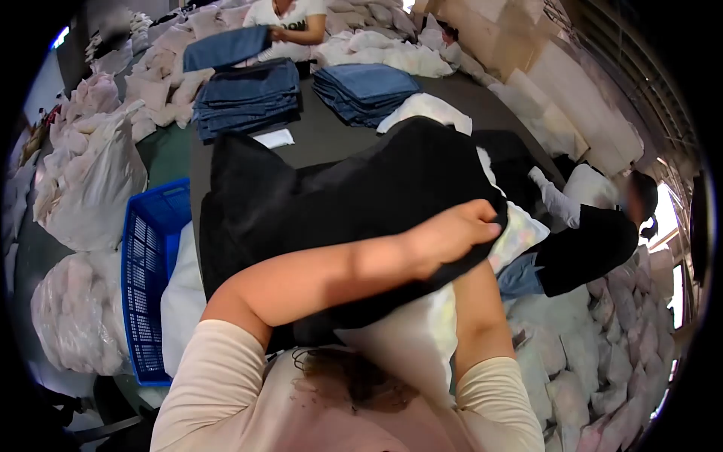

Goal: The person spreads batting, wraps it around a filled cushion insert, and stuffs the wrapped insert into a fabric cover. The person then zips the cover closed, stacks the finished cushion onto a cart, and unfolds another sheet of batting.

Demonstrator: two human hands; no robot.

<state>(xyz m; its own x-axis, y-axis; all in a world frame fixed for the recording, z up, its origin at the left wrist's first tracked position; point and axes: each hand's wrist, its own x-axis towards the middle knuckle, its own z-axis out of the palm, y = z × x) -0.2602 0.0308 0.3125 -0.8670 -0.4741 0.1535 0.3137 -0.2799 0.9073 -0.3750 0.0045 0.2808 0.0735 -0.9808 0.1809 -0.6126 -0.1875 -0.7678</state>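
Observation:
A large piece of black cloth (361, 188), perhaps a garment, spreads over the table in front of me. My left arm reaches across it to the right, and my left hand (461, 228) is closed with curled fingers on the cloth near its right edge. My right forearm goes up beneath that edge, so my right hand is hidden by the cloth and I cannot see its fingers. A white bag with a faint coloured pattern (422, 339) lies under the cloth, against my right arm, and shows again beyond it on the right.
Folded jeans are stacked in a left pile (248, 98) and a right pile (365, 90) on the dark table (316, 135). A blue plastic basket (143, 301) stands at left. One person handles jeans opposite; another in black (595, 248) leans in at right. Full sacks (83, 313) surround us.

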